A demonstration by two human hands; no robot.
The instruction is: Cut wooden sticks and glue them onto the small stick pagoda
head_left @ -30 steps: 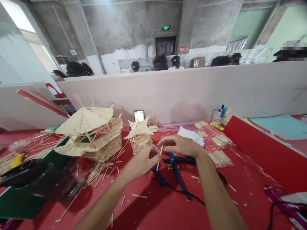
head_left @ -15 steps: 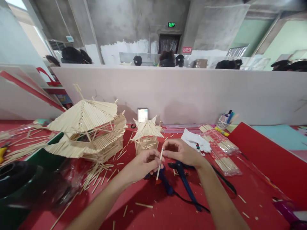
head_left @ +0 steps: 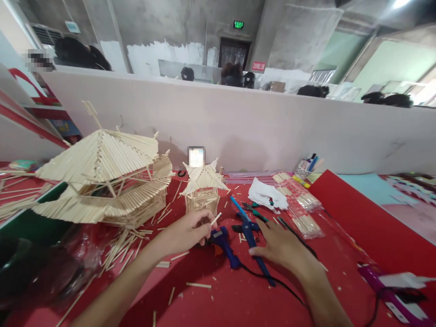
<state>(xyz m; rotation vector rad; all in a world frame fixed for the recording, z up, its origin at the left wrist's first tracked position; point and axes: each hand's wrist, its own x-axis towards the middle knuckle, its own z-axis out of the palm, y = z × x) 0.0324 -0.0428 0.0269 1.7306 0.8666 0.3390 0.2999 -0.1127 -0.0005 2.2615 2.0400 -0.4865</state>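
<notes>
My left hand [head_left: 194, 231] is closed, pinching a short wooden stick [head_left: 215, 219] between thumb and fingers. Just below its fingertips lies a blue glue gun [head_left: 223, 243] with a black cord. My right hand [head_left: 286, 243] has its fingers spread, with the thumb at the handle of a blue hand cutter [head_left: 251, 240] lying on the table. Whether it presses on the cutter I cannot tell. Behind my left hand stands a small pavilion model [head_left: 203, 179] made of sticks. Cutting pliers [head_left: 254, 210] with dark green handles lie beyond the cutter.
A larger stick pavilion [head_left: 116, 163] takes up the left side, with loose sticks [head_left: 124, 247] scattered before it. Bagged sticks [head_left: 304, 222], a crumpled white cloth [head_left: 267, 195] and a pen basket [head_left: 304, 168] are at the right. A white partition [head_left: 231, 118] closes off the back.
My right hand has let go of the stick and moved right and down to the blue cutter, fingers spreading. My left hand keeps the stick, now tilted differently. The view has shifted.
</notes>
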